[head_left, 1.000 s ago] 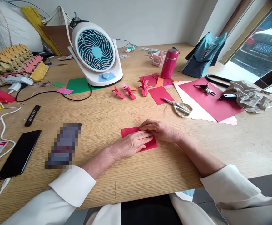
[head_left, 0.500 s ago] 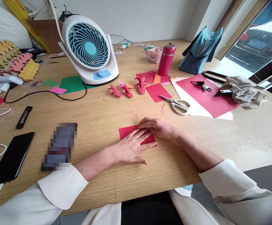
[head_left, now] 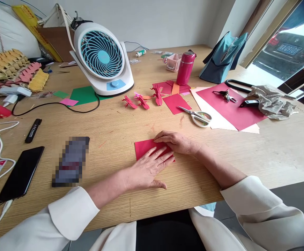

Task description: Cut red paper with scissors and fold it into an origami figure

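A red sheet of paper (head_left: 142,148), rectangular and seemingly folded, lies flat on the wooden table in front of me. My left hand (head_left: 149,169) rests on its lower part, palm down, with the fingers spread. At the paper's upper right, my right hand (head_left: 178,142) has its fingers bent and together, the tips gripping the far edge; its thumb is hidden. Beyond my hands lie white-handled scissors (head_left: 199,118), partly over another red sheet (head_left: 175,101). Several small folded red paper figures (head_left: 157,95) stand to the left of that sheet.
A white fan (head_left: 102,57) stands at the back left. A pink-red bottle (head_left: 185,68) and a blue bag (head_left: 223,57) are at the back right. Large paper sheets (head_left: 232,108) hold keys and crumpled paper. Phones (head_left: 21,174) and a black marker (head_left: 33,130) lie left.
My left hand has slid slightly down toward the paper's near edge, uncovering more red paper. My right hand stays at the far edge. The view has shifted slightly.
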The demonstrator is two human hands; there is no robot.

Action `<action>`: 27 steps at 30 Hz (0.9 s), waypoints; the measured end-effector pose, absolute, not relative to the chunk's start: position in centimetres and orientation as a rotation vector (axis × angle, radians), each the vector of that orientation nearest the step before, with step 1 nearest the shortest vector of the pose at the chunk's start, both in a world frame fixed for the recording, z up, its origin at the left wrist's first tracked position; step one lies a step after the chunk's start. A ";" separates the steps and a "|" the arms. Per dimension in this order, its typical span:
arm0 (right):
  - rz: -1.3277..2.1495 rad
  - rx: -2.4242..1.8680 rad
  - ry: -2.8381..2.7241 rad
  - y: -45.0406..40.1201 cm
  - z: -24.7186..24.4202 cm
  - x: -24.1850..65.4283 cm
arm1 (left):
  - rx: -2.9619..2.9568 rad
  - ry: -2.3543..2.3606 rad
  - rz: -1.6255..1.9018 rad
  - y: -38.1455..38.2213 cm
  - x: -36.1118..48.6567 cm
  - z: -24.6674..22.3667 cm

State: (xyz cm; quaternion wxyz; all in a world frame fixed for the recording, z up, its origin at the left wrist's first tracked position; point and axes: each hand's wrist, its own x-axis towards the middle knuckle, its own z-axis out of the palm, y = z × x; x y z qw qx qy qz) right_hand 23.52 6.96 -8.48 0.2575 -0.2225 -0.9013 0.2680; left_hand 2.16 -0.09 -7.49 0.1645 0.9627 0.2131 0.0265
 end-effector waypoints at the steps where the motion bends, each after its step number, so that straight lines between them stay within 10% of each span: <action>1: 0.721 -0.606 -2.450 7.0 -8.5 23.5 | 2.733 0.610 0.069 -0.3 2.2 -7.5; 27: 0.664 -0.586 -2.369 7.5 -9.8 23.1 | 2.704 0.964 0.082 -4.6 5.5 -7.3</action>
